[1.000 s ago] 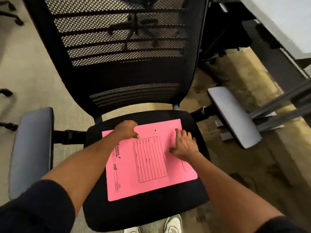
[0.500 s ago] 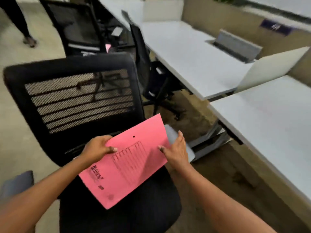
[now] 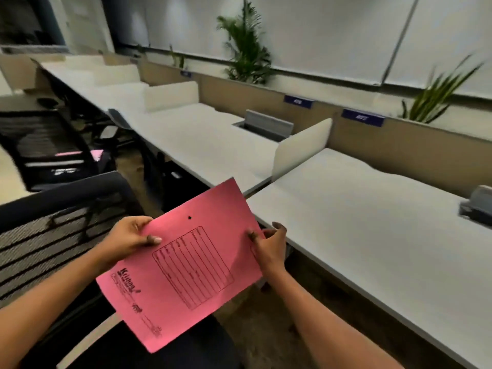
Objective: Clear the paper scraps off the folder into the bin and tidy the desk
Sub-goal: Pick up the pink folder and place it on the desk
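A pink folder [image 3: 186, 265] with a printed form on its cover is held in the air above a black office chair, tilted toward the desk. My left hand [image 3: 130, 237] grips its upper left edge, thumb on the cover. My right hand [image 3: 270, 245] pinches its right edge. No paper scraps show on the folder, and no bin is in view.
A long white desk [image 3: 372, 222] with upright dividers [image 3: 300, 147] runs along the right. The mesh-backed chair [image 3: 53, 235] stands below the folder. Another black chair [image 3: 45, 147] with pink items sits at far left. Plants [image 3: 245, 46] line the back partition. A grey device [image 3: 476, 206] rests at the desk's right edge.
Both hands lifted the folder off the chair seat and raised it. The view swung up from the chair to the row of desks.
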Demonstrator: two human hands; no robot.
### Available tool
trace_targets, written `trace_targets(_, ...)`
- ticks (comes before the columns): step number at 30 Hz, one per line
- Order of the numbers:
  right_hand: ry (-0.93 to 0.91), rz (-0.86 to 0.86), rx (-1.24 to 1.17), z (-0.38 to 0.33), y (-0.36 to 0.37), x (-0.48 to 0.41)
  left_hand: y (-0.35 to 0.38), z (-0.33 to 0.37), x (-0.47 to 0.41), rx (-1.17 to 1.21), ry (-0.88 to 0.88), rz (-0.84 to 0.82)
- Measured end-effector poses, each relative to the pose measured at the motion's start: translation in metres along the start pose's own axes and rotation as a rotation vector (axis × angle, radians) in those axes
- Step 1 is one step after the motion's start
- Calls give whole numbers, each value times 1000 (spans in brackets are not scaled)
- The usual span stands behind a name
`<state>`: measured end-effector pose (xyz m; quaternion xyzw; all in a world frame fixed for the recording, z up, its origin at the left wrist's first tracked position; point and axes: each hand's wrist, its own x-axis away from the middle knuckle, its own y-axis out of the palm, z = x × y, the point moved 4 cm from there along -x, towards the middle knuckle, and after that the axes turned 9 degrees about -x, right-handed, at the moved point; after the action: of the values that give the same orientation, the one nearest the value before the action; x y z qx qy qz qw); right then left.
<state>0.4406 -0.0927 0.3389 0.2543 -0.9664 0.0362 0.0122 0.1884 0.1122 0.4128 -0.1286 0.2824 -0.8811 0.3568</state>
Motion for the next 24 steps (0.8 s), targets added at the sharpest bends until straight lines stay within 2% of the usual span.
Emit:
trace_targets(4,-43,263,-46,-32,-106,-23,52,89,-38,197,70,6)
trace_targets(7,-35,260,-273,-47,-177,-38,106,159,-66,374,103,20)
trace_targets(9,-53,214,-303,-56,-225,-45,155,204,-85,434,125,-2)
trace_targets(13,-156,309,-205,-71,-325,-61,266,280,-113,471,151,-53)
trace_targets(17,-157,429,-127,-76,-423,-88,371,332,-134,457,109,-99)
trace_targets(24,-59,543,-29,-61,-534,-139,506,368,-162,317,-25,-55)
